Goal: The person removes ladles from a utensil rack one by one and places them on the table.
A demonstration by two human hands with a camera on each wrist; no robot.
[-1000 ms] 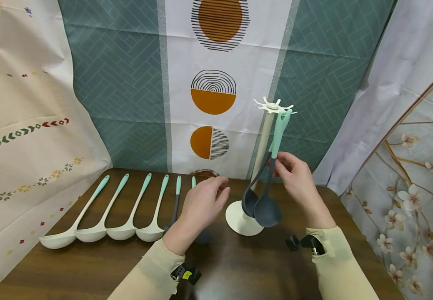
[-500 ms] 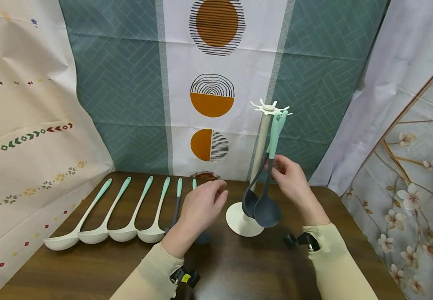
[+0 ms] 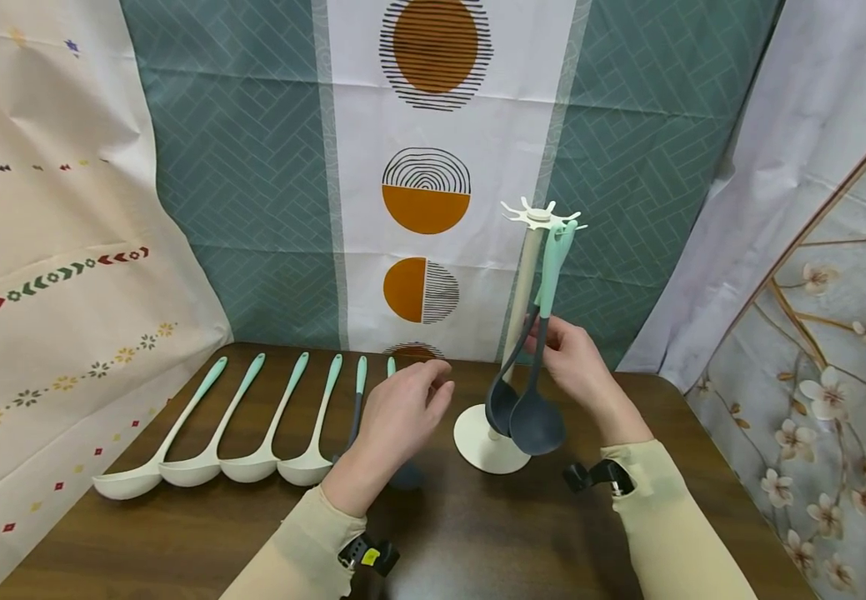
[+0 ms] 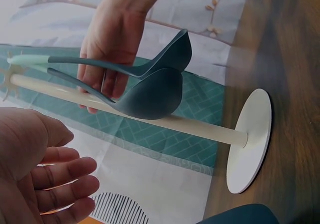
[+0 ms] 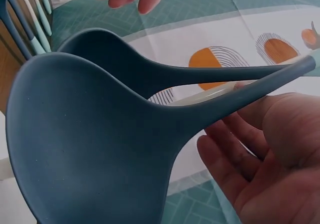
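Note:
Two dark ladles (image 3: 537,425) with mint handles hang side by side from the cream utensil stand (image 3: 491,450), bowls downward. Behind their shafts is my right hand (image 3: 581,367), its fingers loosely bent and reaching behind the stand's pole (image 4: 195,127). In the right wrist view the thumb lies close to the pole and a ladle shaft; contact is unclear. My left hand (image 3: 400,408) hovers left of the stand, relaxed and holding nothing. It partly covers two dark ladles on the table, including the one with its bowl (image 3: 407,476) below the wrist.
Several white ladles (image 3: 251,468) with mint handles lie in a row at the left of the brown wooden table (image 3: 177,542). Patterned cloths (image 3: 252,167) hang behind the table and at both sides. The stand's top carries a ring of hooks (image 3: 526,213).
My right hand has moved slightly down and left, further behind the ladle shafts. The hanging ladles barely shift, and my left hand stays nearly still. The head view has moved a little.

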